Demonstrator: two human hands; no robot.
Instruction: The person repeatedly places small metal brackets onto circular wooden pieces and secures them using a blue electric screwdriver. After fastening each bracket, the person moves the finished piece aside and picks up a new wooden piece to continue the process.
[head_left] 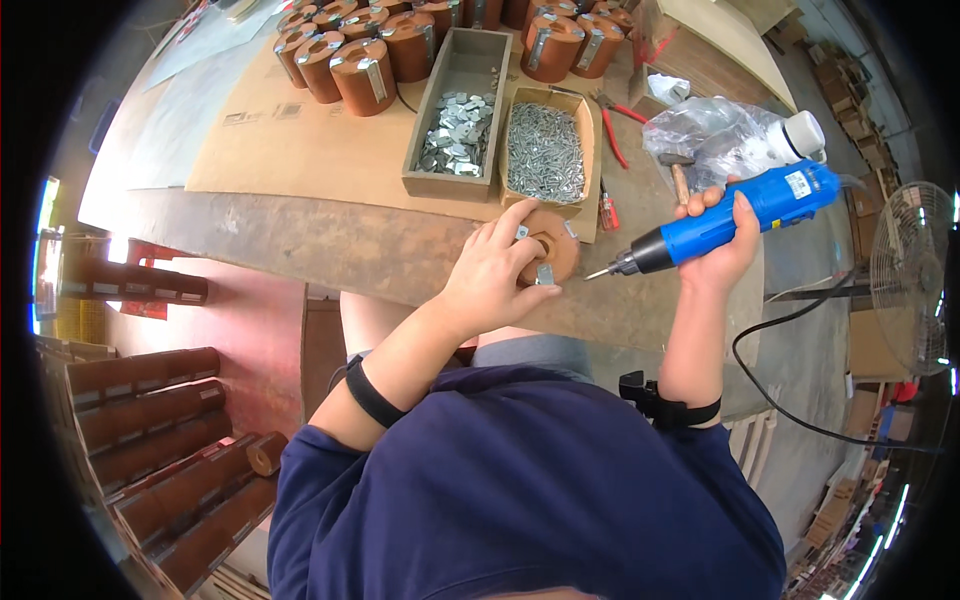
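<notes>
My left hand [490, 270] grips a reddish-brown cylinder [562, 240] with a hole in its end face, near the table's front edge. Small metal clips sit on its rim, and a silver metal clip [545, 274] is by my thumb. My right hand [722, 245] is wrapped round a blue electric screwdriver [775, 197]. Its bit points left at the cylinder, a short way off and not touching it. Beyond my left hand stand a cardboard box of screws [545, 150] and a long grey tray [415, 183] with loose metal clips.
Several more brown cylinders [363, 78] stand at the back. To the right lie red-handled pliers [613, 135], a hammer [679, 180], a red screwdriver [608, 212] and a clear plastic bag [705, 130]. A fan [910, 280] is at far right; long brown rolls [150, 420] are stacked at left.
</notes>
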